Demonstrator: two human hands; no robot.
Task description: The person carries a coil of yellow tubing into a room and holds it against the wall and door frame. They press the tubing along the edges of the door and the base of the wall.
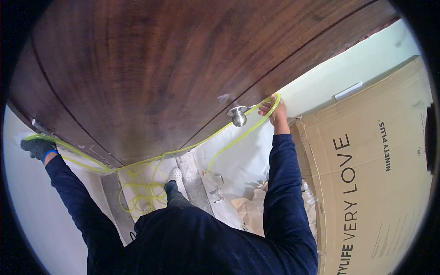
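Note:
A thin yellow-green hose [229, 145] is stretched across the front of a dark brown wooden door [151, 68]. Its left end is bent into a loop at my left hand [39, 147], which wears a dark grey glove and is closed around it beside the left wall. My right hand [277, 112], bare, grips another bend of it just right of the round metal doorknob [238, 117]. From there one strand drops toward the floor. More of the hose lies in loose coils [144, 192] by my feet. The fingers of both hands are partly hidden.
A large printed cardboard box [366, 183] leans along the right side. Crumpled brown paper [254, 208] and small metal pieces [217, 190] lie on the floor at its left. My foot, in a white clog [174, 175], stands by the doorway's threshold [195, 183].

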